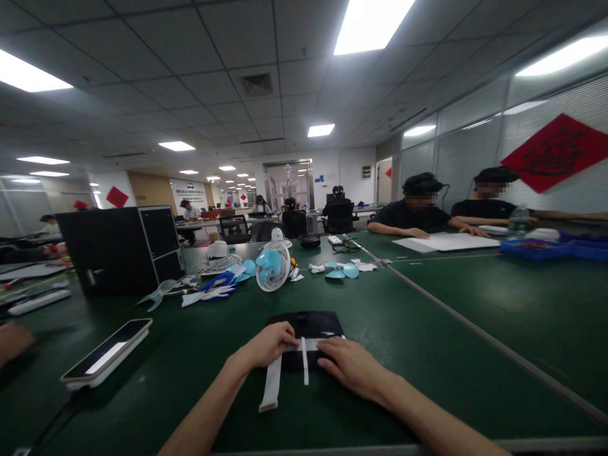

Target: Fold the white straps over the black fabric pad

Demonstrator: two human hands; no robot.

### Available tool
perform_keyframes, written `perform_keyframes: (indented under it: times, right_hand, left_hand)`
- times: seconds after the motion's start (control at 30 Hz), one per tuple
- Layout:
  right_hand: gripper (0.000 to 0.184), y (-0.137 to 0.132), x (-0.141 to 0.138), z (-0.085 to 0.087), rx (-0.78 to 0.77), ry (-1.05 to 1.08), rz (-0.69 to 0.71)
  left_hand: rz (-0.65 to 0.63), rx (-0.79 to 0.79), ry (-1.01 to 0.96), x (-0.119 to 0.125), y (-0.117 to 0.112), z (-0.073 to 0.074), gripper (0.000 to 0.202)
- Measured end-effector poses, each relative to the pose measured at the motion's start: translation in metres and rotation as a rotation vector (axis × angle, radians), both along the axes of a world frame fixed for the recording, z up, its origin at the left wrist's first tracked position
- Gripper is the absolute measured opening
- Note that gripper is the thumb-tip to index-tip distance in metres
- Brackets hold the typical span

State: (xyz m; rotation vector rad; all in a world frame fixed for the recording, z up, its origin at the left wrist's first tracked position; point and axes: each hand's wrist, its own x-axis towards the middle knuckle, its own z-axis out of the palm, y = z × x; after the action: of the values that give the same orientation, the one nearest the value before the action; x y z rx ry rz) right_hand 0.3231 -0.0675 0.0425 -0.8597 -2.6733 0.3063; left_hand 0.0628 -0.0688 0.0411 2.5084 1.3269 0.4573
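Note:
A flat black object, like a folded case or panel, lies on the green table in front of me. Across it runs a white band, and a narrow white strip crosses this band lengthwise. From the band's left end a wider white tail hangs toward me, with a stiff-looking end. My left hand is closed in a pinch on the band's left part. Stretched out, the fingers of my right hand rest on the band's right end and the black object, thumb apart.
A phone lies on a white base at left, cable attached. Beyond stand a black computer case and a small fan among gloves and blue fan blades. Blue trays and two people are at right; another hand shows at far left.

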Motion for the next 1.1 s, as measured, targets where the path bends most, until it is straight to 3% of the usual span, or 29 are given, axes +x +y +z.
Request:
perform_keyframes:
  times: [0.23,0.47,1.1]
  right_hand:
    - [0.045,0.012,0.011,0.006,0.036,-0.037,-0.148]
    - [0.039,0.019,0.016,0.009,0.068,-0.077,-0.323]
    - [0.021,0.024,0.024,0.01,0.012,-0.011,-0.208]
  left_hand:
    - [0.076,-0.06,0.021,-0.008,-0.001,0.001,0.026]
    - [0.108,-0.095,-0.036,-0.01,-0.007,0.011,0.021]
    - [0.214,-0.213,-0.035,-0.013,-0.011,0.016,0.019]
